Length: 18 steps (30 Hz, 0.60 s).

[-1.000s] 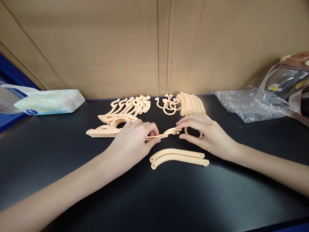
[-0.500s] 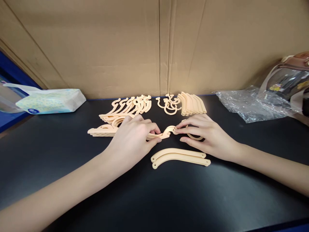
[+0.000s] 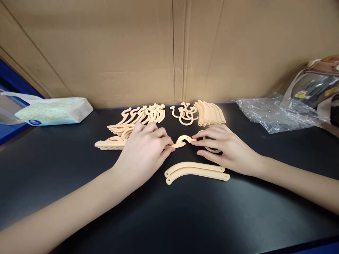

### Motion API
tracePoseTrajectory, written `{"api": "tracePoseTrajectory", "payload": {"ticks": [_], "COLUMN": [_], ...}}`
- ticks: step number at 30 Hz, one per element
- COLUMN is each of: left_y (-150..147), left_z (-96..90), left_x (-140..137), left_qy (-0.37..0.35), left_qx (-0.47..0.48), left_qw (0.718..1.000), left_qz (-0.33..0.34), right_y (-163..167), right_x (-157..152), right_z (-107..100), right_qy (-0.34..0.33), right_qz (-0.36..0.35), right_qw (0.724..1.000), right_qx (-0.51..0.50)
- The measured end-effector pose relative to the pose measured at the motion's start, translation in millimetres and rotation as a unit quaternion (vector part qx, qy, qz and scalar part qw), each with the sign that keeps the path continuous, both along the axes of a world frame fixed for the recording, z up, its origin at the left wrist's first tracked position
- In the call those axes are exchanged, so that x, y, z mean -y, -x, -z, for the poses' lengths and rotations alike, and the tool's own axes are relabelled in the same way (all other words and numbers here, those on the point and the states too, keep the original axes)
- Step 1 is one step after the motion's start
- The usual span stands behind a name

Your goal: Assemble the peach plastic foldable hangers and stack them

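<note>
My left hand (image 3: 145, 150) is closed, pinching a cream plastic hanger arm (image 3: 183, 140) between thumb and fingers. The arm's hooked, arched end pokes out to the right, and its other end is hidden behind that hand. With its fingertips, my right hand (image 3: 226, 145) grips the tip of the same arched end. Partly covered by the right fingers is a curved cream hanger hook (image 3: 212, 150). In front of the hands, two curved hanger arms (image 3: 197, 174) with holes at their ends lie side by side on the black table (image 3: 169, 215).
Behind my left hand lie stacked hanger pieces (image 3: 109, 144) and a row of hooked arms (image 3: 143, 114). Farther back are loose hooks (image 3: 186, 114) and curved arms (image 3: 210, 113). A tissue pack (image 3: 55, 111) sits left; a clear plastic bag (image 3: 275, 113) and transparent handbag (image 3: 315, 88) sit right.
The held piece's arched end has tilted and lifted slightly between my fingers, showing more of its flat face. Both hands stay in nearly the same place, and the view has shifted a little.
</note>
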<state>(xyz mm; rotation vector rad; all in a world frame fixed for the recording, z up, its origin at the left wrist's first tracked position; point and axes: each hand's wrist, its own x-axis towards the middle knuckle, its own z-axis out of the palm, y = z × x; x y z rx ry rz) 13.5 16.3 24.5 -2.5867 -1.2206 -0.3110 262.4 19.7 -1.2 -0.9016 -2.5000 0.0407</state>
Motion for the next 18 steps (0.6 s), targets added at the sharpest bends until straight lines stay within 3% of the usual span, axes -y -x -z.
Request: {"api": "tracePoseTrajectory", "payload": {"ticks": [18], "left_y": [-0.6], "left_z": [4.9], "left_x": [1.3], "left_qy": [-0.037], "left_qx": [-0.002], "left_qw": [0.999], "left_qz": [0.028], "right_y": [-3.0], "right_x": [-0.7], "right_z": [-0.9], "right_qy": [-0.023], "right_qz": [0.011], "right_qw": [1.000], "right_qx": [-0.013]}}
